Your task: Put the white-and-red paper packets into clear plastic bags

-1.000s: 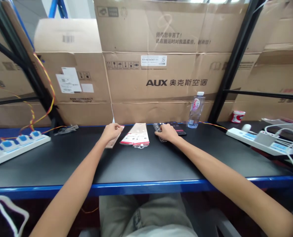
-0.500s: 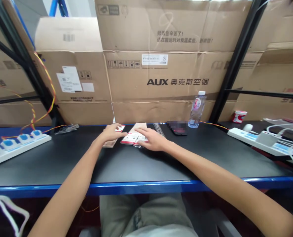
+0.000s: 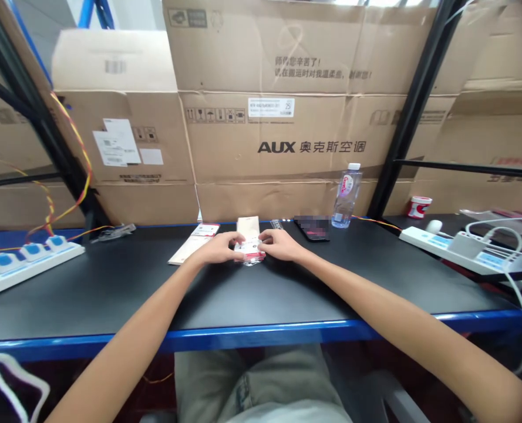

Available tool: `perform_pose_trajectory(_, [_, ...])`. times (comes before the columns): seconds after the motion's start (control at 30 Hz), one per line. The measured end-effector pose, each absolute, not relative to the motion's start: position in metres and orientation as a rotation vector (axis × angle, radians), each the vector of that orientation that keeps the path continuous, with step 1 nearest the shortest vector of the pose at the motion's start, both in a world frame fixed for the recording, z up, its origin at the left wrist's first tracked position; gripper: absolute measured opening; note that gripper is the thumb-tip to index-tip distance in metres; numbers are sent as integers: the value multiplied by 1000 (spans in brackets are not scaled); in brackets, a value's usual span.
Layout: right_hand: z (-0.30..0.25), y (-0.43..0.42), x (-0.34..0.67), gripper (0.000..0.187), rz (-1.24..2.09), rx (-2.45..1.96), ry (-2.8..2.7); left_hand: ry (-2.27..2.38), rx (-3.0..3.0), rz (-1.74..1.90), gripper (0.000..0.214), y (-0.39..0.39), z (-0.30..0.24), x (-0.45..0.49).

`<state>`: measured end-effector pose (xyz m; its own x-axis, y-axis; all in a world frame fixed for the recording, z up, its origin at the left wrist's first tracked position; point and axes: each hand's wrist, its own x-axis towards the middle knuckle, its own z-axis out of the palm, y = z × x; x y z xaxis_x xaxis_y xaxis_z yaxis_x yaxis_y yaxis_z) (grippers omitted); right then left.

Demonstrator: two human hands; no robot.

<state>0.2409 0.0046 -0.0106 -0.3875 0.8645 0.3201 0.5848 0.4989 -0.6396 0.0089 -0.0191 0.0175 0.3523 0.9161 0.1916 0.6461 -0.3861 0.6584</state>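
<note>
My left hand (image 3: 218, 247) and my right hand (image 3: 280, 244) close in from both sides on a small stack of white-and-red cards (image 3: 251, 250). Their fingers press its left and right edges. Something clear and shiny shows at the stack's front edge. The stack lies on the near part of a beige paper strip (image 3: 248, 224). To the left of my left hand, a second beige strip (image 3: 184, 250) lies slanted, bearing another white-and-red card (image 3: 206, 230) at its far end.
A dark phone-like object (image 3: 316, 230) and a water bottle (image 3: 346, 197) stand at the back right. Power strips (image 3: 36, 258) (image 3: 445, 249) lie at both sides. Large cardboard boxes (image 3: 287, 194) wall the back of the black tabletop (image 3: 261, 299). A red-and-white tub (image 3: 420, 207) is far right.
My left hand has left the left strip and card and moved right to the middle stack. The spread cards there are now squared together between both hands. The view has shifted slightly.
</note>
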Motion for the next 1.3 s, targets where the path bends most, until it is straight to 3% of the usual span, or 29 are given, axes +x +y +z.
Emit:
perform_pose_trajectory(0.07, [-9, 3, 240, 24, 548, -1210, -2104, 1354, 2181, 684, 43, -23, 21, 10])
perform_pose_trajectory(0.17, [-8, 2, 242, 20, 475, -1230, -2101, 1345, 2199, 665, 42, -24, 22, 10])
perform_pose_trajectory(0.4, [-10, 5, 243, 20, 392, -1231, -2110, 1207, 2020, 943, 39, -16, 28, 2])
perform_pose_trajectory(0.57, [-10, 5, 241, 18, 274, -1127, -2104, 1696, 1984, 1236, 35, -3, 36, -43])
perform_pose_trajectory(0.67, [-9, 3, 240, 17, 227, -1050, -2101, 2212, 1929, 934, 55, 9, 30, -72])
perform_pose_trajectory(0.77, [-9, 2, 238, 15, 216, -992, -2101, 2347, 1904, 498, 65, 18, 21, -82])
perform_pose_trajectory(0.9, [-9, 1, 237, 13, 209, -938, -2096, 2336, 1968, 495, 61, 16, 18, -74])
perform_pose_trajectory(1.1, [-6, 0, 237, 11, 201, -885, -2068, 2273, 1856, 984, 57, 2, 33, -70])
perform_pose_trajectory(1.3, [-2, -7, 235, 17, 258, -744, -2044, 1490, 1402, 1349, 52, -11, 50, -53])
